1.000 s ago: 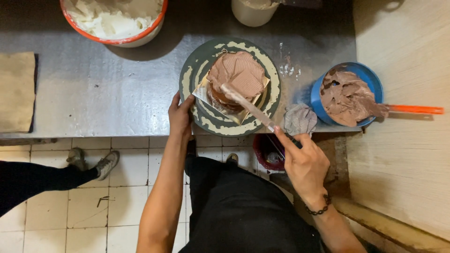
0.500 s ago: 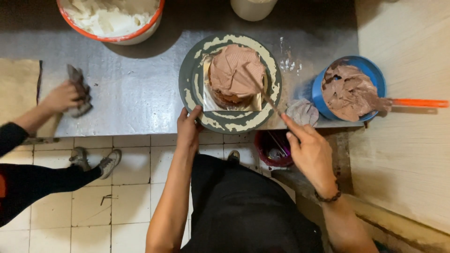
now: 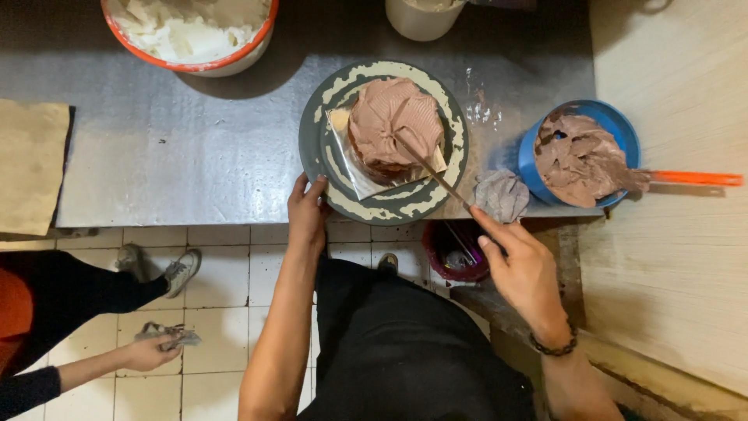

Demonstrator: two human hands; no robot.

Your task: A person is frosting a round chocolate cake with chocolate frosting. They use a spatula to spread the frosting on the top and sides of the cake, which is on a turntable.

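The right hand [image 3: 523, 269] holds a long flat knife [image 3: 430, 165] on the brown cake [image 3: 392, 121]. The cake sits on a round stand [image 3: 313, 148] on the bench [image 3: 179, 156]. The left hand [image 3: 307, 212] holds the stand's edge.

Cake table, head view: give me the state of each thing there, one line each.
Cake: coated in brown frosting, on the turntable.
Turntable: smeared with pale cream, rim held by the left hand.
Spatula: held by the right hand, blade on the cake top.
Blue bowl: part full of brown frosting.
Orange-rimmed bowl: holds white cream.
Cloth: crumpled at the table edge.
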